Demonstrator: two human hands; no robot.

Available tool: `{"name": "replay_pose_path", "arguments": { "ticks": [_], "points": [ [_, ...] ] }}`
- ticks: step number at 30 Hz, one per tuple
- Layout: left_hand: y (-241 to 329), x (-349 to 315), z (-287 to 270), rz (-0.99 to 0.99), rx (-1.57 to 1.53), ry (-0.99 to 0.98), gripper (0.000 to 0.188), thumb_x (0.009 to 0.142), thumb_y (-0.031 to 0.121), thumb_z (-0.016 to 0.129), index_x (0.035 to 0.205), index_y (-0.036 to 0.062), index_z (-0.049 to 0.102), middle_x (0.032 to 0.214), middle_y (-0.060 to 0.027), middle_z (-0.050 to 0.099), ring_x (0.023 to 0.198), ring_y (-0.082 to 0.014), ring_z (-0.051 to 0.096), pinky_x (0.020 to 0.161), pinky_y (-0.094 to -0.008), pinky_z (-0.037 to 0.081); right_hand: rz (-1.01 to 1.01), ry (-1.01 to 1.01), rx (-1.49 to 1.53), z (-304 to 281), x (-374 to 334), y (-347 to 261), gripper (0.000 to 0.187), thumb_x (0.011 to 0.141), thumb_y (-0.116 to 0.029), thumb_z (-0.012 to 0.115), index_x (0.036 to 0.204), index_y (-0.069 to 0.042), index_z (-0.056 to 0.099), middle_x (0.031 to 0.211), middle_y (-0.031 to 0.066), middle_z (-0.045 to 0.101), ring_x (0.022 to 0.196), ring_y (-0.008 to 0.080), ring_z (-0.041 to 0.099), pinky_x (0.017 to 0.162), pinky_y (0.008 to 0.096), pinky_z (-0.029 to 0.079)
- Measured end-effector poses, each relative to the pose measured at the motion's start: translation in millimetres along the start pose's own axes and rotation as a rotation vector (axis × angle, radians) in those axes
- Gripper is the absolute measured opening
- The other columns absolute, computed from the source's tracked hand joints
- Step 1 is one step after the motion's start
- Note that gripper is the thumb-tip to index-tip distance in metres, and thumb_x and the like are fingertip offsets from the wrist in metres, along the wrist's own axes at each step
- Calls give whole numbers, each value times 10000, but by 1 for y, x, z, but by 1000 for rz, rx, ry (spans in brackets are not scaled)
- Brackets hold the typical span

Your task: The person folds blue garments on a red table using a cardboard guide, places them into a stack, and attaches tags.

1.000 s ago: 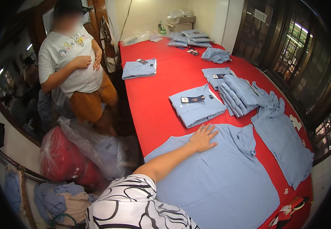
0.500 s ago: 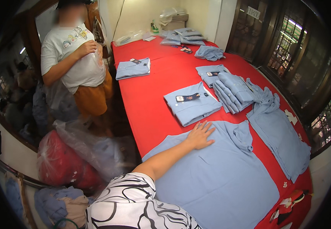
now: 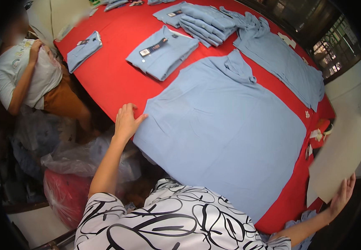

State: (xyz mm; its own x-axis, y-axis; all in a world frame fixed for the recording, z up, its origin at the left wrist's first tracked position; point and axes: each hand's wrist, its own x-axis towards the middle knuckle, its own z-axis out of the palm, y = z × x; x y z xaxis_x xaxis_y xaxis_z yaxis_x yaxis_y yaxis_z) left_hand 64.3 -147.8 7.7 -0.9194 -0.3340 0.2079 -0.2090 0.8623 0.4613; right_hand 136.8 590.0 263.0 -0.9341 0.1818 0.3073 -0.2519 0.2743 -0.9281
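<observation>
A light blue polo shirt [image 3: 222, 133] lies spread flat on the red-covered table [image 3: 101, 83], its collar at the far end. My left hand [image 3: 126, 120] is at the shirt's left edge, fingers apart, the thumb side touching or just beside the cloth. Out at the right, my right hand [image 3: 342, 196] grips the lower edge of a stiff beige sheet [image 3: 341, 154], which looks like cardboard. That sheet is raised beyond the table's right edge. Just past the spread shirt sits a folded blue shirt [image 3: 161, 52] with a dark tag on top.
A stack of folded shirts [image 3: 207, 25] and a long heap of unfolded shirts [image 3: 278, 58] lie farther back. Another folded shirt [image 3: 84, 50] rests near the left edge. A person [image 3: 34, 75] stands at the left, above plastic bags [image 3: 66, 193]. Small items [image 3: 322, 131] lie at the right.
My left hand has gone from the shirt's upper part to its left edge. My right hand has come into view with the beige sheet. The view has shifted right and down.
</observation>
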Motion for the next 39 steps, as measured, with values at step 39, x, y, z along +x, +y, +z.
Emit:
{"name": "replay_pose_path", "arguments": {
  "ticks": [39],
  "points": [
    [94, 10, 48, 389, -143, 147, 418, 863, 257, 694, 1254, 125, 628, 1340, -77, 543, 1300, -347, 423, 1102, -533, 307, -287, -471, -762, 531, 70, 171, 405, 834, 50, 495, 1200, -25, 651, 945, 215, 593, 897, 388, 608, 801, 448, 491]
  ]
}}
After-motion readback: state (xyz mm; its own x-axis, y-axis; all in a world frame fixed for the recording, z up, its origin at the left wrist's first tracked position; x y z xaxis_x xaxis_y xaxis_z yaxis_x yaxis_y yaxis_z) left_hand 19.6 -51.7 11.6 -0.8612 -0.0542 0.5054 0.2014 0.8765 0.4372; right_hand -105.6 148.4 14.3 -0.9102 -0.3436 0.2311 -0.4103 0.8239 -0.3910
